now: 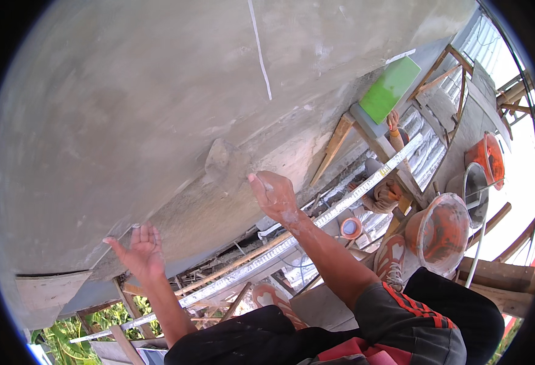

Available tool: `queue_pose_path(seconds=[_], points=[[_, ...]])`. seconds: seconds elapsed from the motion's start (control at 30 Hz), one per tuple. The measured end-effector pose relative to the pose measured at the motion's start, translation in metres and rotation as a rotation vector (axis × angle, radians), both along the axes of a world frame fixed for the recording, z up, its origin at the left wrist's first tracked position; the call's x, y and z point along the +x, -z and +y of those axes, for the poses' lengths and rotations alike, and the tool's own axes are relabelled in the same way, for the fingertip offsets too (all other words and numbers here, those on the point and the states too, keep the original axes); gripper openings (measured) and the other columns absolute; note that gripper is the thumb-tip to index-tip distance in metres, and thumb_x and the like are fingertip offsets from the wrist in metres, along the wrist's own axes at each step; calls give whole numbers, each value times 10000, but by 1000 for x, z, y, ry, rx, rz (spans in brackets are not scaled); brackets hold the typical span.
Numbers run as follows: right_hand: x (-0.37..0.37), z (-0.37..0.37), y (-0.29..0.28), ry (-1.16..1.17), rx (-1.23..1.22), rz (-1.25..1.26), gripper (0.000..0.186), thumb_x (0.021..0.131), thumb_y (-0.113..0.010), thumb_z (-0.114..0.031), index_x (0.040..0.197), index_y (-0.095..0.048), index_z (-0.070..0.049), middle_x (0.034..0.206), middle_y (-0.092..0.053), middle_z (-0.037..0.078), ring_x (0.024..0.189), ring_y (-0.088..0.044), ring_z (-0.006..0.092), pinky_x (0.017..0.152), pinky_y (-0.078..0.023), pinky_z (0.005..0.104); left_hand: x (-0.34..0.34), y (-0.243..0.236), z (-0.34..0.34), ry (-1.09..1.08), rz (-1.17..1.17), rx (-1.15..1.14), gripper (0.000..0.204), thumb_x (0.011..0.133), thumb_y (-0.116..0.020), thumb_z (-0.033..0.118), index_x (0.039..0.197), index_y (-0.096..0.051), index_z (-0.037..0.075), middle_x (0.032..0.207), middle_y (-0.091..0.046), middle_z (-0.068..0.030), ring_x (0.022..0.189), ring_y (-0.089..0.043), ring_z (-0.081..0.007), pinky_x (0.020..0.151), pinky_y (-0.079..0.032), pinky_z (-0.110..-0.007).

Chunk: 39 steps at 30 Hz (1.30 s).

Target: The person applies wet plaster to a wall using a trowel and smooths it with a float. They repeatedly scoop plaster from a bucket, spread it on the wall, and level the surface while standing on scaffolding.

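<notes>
Before me stands a large grey plastered wall (127, 121), with a rough grey patch (225, 163) of what looks like mortar near its lower edge. My left hand (143, 250) is close to that edge, palm turned up, fingers and thumb apart, holding nothing that I can see. To its right and higher, my right hand (273, 193) is closed beside the rough patch, thumb pressed to the fingers. Whatever it may grip is too small or hidden. A long pale metal straightedge (316, 222) runs diagonally below both hands, passing behind my right forearm.
At the right stand an orange mortar-stained bucket (441, 234), a dark bucket (475, 191) and another orange bucket (486, 157). A green board (390, 90) leans by the wall, with another person's hand (393, 120) at it. A wooden brace (333, 148) and scaffold planks lie around; my shoes rest on them.
</notes>
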State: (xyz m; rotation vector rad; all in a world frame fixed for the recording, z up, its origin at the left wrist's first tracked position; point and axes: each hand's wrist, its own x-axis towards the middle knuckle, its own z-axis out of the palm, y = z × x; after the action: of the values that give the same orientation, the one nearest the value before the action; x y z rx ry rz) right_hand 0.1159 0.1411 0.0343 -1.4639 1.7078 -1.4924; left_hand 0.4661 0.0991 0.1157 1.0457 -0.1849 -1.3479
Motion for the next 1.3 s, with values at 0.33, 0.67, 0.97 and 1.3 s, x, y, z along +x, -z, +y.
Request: queue_pose_path(seconds=[0.33, 0.67, 0.97, 1.3], points=[[40, 50, 19, -745, 471, -1122, 424, 1128, -528, -330, 778, -554, -92, 642, -521, 5, 520, -476, 111, 519, -393, 296, -20, -11, 6, -23, -69, -33, 1365, 848, -671, 847, 1623, -150, -150, 1652, -283, -326, 1561, -292, -401, 1304, -237, -461], [-89, 15, 17, 174, 4, -595, 395, 1113, -521, -303, 826, -580, -38, 689, -561, 49, 622, -534, 152, 594, -425, 336, -21, -12, 3, -18, -61, -26, 1374, 868, -613, 871, 1632, -112, -156, 1680, -228, -340, 1587, -247, -409, 1315, -219, -458], [-105, -42, 21, 413, -95, -39, 375, 1085, -607, -293, 855, -596, 3, 756, -581, 219, 662, -512, 427, 648, -450, 489, -12, -8, 1, 4, -27, -2, 1351, 842, -667, 854, 1654, -157, -99, 1715, -276, -240, 1551, -368, -332, 1283, -307, -428], [-89, 7, 48, 271, 75, -342, 413, 1120, -551, -338, 824, -539, -49, 715, -506, 39, 658, -485, 137, 586, -413, 356, -14, -10, 4, 8, -90, -15, 1409, 831, -653, 877, 1651, -101, -125, 1706, -258, -289, 1559, -342, -372, 1278, -307, -438]])
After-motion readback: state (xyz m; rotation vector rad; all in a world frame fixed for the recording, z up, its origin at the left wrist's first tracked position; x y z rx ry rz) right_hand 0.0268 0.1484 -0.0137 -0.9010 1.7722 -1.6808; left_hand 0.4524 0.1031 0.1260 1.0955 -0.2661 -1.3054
